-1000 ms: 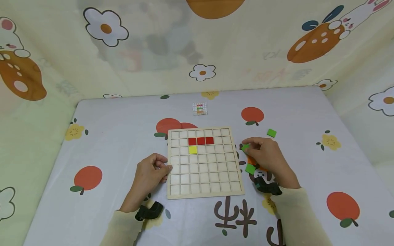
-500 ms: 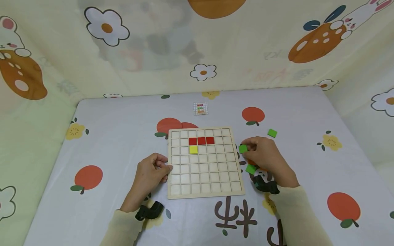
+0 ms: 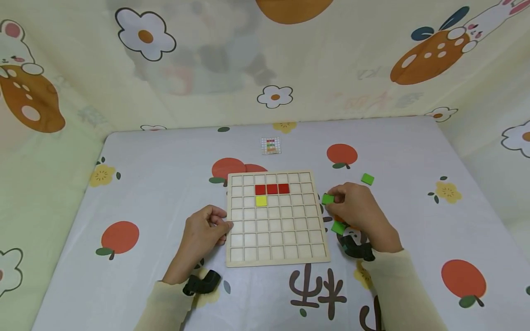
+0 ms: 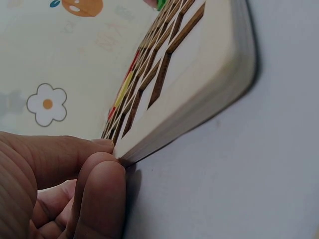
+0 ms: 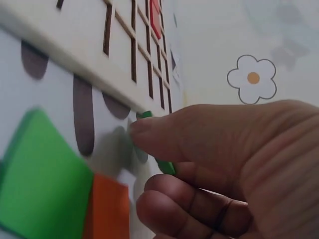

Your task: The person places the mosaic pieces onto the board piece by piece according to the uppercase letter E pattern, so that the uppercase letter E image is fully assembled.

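A wooden grid board (image 3: 273, 220) lies mid-table, with three red tiles (image 3: 272, 189) in a row and a yellow tile (image 3: 261, 201) under the leftmost. My left hand (image 3: 205, 228) holds the board's left edge, thumb tip at the frame in the left wrist view. Beyond the board's right edge, my right hand (image 3: 358, 209) pinches a green square tile (image 3: 328, 199) between thumb and finger. Below that hand lies another green tile (image 3: 337, 228). In the right wrist view this green tile (image 5: 47, 179) leans over an orange tile (image 5: 110, 206), mostly hidden in the head view.
One more green tile (image 3: 367, 179) lies apart, up and right of my right hand. Behind the board is a small printed card (image 3: 271, 145) with a coloured grid pattern. The white tablecloth (image 3: 165, 184) carries fruit and flower prints, and a patterned curtain (image 3: 215, 101) rises behind.
My right hand has drawn the green tile slightly left, out from the pile, and now shows more of it between the fingertips. My left hand stays at the board's edge.
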Available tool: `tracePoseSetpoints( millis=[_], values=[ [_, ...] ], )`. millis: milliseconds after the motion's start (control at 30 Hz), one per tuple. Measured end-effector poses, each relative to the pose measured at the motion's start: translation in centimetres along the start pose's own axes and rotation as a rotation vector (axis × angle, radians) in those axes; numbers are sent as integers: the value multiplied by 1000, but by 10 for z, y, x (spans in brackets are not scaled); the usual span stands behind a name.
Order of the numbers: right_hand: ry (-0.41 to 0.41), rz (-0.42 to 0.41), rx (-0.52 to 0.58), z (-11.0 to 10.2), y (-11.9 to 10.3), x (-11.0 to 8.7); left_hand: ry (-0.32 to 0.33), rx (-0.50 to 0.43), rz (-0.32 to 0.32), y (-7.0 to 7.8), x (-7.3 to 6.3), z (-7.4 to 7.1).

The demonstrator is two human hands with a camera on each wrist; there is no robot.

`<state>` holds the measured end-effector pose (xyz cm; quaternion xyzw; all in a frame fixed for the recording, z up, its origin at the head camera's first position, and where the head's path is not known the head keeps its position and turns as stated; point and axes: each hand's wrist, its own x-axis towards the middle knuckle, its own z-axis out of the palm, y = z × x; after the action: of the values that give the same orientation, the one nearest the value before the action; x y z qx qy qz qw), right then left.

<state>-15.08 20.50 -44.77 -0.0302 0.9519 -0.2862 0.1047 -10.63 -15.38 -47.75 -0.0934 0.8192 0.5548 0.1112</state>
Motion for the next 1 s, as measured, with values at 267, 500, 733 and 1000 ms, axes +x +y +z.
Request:
tracePoseSetpoints(
  millis=[267, 500, 733, 1000],
  values=[
    [15, -62, 86, 9, -15, 0, -4, -18, 2, -1, 1, -1],
    [-5, -106, 85, 28, -38, 1, -2, -5, 9, -3, 2, 0],
    [1, -186, 90, 49, -60, -1, -3, 0, 14, -2, 2, 0],
    [-16, -208, 92, 64, -79, -1, -6, -7, 23, -3, 3, -1]
  ],
)
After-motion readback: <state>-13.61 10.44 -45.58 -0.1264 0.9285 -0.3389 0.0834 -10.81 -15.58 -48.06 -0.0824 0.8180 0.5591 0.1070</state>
